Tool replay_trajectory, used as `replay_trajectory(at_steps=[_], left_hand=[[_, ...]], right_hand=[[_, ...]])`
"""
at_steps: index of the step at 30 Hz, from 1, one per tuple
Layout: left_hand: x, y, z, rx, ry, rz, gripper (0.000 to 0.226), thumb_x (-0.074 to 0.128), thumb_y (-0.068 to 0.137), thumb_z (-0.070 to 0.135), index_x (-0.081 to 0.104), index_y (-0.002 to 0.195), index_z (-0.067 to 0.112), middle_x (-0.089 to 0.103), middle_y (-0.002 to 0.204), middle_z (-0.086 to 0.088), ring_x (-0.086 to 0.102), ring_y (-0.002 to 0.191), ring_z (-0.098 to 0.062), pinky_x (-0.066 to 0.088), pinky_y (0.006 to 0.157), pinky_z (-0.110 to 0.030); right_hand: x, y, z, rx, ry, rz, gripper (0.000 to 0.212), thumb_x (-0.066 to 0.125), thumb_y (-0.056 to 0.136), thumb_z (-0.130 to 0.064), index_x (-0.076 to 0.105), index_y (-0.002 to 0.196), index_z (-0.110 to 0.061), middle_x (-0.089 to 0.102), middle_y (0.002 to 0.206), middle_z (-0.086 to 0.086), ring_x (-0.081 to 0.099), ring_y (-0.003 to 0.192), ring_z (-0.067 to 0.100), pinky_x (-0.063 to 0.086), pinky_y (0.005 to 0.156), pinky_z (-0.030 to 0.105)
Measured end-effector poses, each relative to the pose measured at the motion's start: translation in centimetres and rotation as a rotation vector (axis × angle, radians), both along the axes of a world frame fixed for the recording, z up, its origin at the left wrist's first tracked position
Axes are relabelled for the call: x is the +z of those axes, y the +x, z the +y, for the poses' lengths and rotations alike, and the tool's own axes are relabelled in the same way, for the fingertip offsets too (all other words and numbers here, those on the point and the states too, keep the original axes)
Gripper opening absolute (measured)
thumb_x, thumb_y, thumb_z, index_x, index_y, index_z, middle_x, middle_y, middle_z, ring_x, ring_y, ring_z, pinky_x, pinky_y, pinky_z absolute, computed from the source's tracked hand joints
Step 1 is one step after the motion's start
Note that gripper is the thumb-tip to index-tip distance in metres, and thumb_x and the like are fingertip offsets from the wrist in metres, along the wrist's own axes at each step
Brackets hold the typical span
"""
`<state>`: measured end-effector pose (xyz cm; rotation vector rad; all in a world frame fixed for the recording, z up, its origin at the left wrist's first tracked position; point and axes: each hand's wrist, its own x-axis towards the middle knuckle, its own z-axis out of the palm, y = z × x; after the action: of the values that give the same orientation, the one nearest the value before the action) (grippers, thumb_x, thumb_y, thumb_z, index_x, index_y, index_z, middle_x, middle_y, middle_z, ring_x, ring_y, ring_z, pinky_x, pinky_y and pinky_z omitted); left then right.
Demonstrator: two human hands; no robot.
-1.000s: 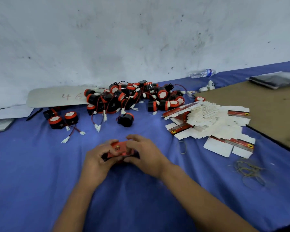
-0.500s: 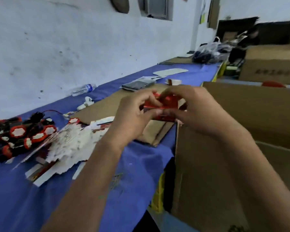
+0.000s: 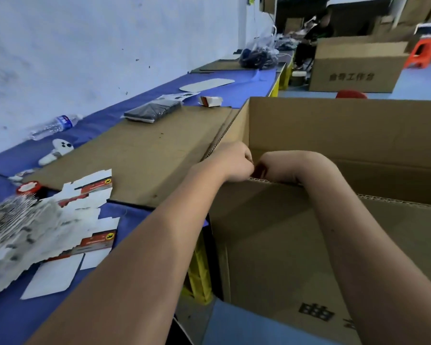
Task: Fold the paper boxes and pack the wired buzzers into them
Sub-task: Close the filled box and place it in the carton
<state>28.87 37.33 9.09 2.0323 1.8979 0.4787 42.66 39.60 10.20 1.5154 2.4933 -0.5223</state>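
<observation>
1. Reaching over the corrugated carton (image 3: 334,135) rim, my left hand (image 3: 232,163) and right hand (image 3: 279,168) curl together; what they hold, I cannot tell.
2. Flat paper boxes (image 3: 30,232) fan out near left on blue cloth (image 3: 125,217).

Both arms reach forward, left hand (image 3: 234,161) and right hand (image 3: 275,166) touching, fingers curled.

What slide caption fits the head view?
Both hands, left and right, reach into the large cardboard carton beside the table.
</observation>
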Motion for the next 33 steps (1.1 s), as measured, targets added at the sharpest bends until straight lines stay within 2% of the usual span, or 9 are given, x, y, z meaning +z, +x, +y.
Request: replay_trajectory(at_steps=[5, 11, 16, 21, 23, 25, 28, 31, 33], left_hand=[[0.1, -0.5, -1.5, 0.078, 0.289, -0.241, 0.018, 0.068, 0.092, 0.012, 0.075, 0.081, 0.026, 0.067, 0.081, 0.011, 0.064, 0.086, -0.011, 0.047, 0.074, -0.023], [-0.8, -5.5, -7.1, 0.235, 0.841, -0.466, 0.01, 0.067, 0.086, 0.005, 0.075, 0.081, 0.01, 0.074, 0.08, 0.001, 0.067, 0.077, -0.013, 0.049, 0.07, -0.015], [-4.6, -14.1, -13.9, 0.657, 0.878, -0.365, 0.01, 0.063, 0.085, 0.003, 0.07, 0.079, 0.006, 0.07, 0.08, -0.005, 0.064, 0.082, -0.027, 0.05, 0.077, -0.048], [-5.5, -22.2, -22.0, 1.047, 1.073, 0.052, 0.025, 0.06, 0.076, 0.001, 0.068, 0.099, 0.007, 0.062, 0.11, -0.015, 0.049, 0.108, -0.035, 0.034, 0.092, -0.031], [-5.4, -26.1, -24.4, 1.204, 1.012, 0.184, 0.032, 0.059, 0.075, 0.003, 0.065, 0.107, 0.004, 0.059, 0.117, -0.021, 0.048, 0.113, -0.039, 0.033, 0.095, -0.037], [-5.5, -30.3, -26.1, 1.297, 0.654, 0.228, 0.033, 0.06, 0.084, 0.011, 0.065, 0.115, 0.001, 0.062, 0.123, -0.024, 0.051, 0.119, -0.043, 0.036, 0.099, -0.044], [-6.8, -33.8, -27.7, 1.151, 0.169, 0.196, 0.028, 0.06, 0.096, 0.021, 0.07, 0.112, 0.0, 0.071, 0.114, -0.024, 0.063, 0.108, -0.043, 0.039, 0.076, -0.037], [-7.6, -34.0, -28.7, 1.021, 0.203, 0.337, 0.013, 0.064, 0.093, 0.012, 0.072, 0.097, 0.003, 0.073, 0.098, -0.018, 0.066, 0.088, -0.037, 0.03, 0.063, -0.029], [-7.8, -33.7, -29.5, 0.969, 0.424, 0.29, 0.01, 0.064, 0.088, 0.007, 0.072, 0.082, 0.007, 0.072, 0.081, -0.013, 0.058, 0.068, -0.025, 0.025, 0.053, -0.022]], right_hand=[[0.2, -0.9, -1.1, -0.087, 0.174, 0.071, 0.014, 0.06, 0.095, -0.017, 0.067, 0.102, -0.008, 0.066, 0.094, 0.01, 0.062, 0.083, 0.026, 0.051, 0.075, 0.036], [1.3, -7.5, -6.3, -0.16, 0.751, 0.747, 0.014, 0.061, 0.089, -0.018, 0.074, 0.095, -0.016, 0.071, 0.089, 0.005, 0.067, 0.082, 0.027, 0.058, 0.074, 0.043], [-1.2, -18.6, -11.4, 0.076, 0.37, 0.899, 0.011, 0.065, 0.088, -0.025, 0.074, 0.087, -0.019, 0.073, 0.085, -0.001, 0.067, 0.085, 0.023, 0.054, 0.076, 0.036], [-3.6, -29.5, -15.0, 0.331, 0.312, 0.766, 0.015, 0.061, 0.09, -0.017, 0.073, 0.099, -0.014, 0.073, 0.099, 0.007, 0.065, 0.097, 0.029, 0.052, 0.081, 0.036], [-3.6, -33.4, -16.5, 0.478, 0.455, 0.701, 0.025, 0.057, 0.088, -0.009, 0.068, 0.11, -0.015, 0.069, 0.107, 0.008, 0.056, 0.109, 0.03, 0.048, 0.081, 0.035], [-3.4, -36.5, -17.8, 0.676, 0.514, 0.652, 0.038, 0.054, 0.087, -0.003, 0.062, 0.123, -0.014, 0.062, 0.121, 0.008, 0.046, 0.121, 0.03, 0.046, 0.09, 0.038], [-3.7, -40.2, -19.5, 0.94, 0.466, 0.393, 0.053, 0.053, 0.094, -0.007, 0.047, 0.145, -0.021, 0.043, 0.152, 0.003, 0.029, 0.145, 0.027, 0.04, 0.11, 0.049], [-4.4, -41.5, -20.1, 0.992, 0.378, 0.246, 0.05, 0.054, 0.096, -0.013, 0.048, 0.143, -0.027, 0.051, 0.145, 0.003, 0.039, 0.14, 0.025, 0.028, 0.116, 0.057], [-4.6, -41.4, -20.0, 0.948, 0.466, 0.352, 0.04, 0.054, 0.094, -0.01, 0.059, 0.129, -0.028, 0.064, 0.126, 0.003, 0.055, 0.122, 0.026, 0.037, 0.108, 0.049]])
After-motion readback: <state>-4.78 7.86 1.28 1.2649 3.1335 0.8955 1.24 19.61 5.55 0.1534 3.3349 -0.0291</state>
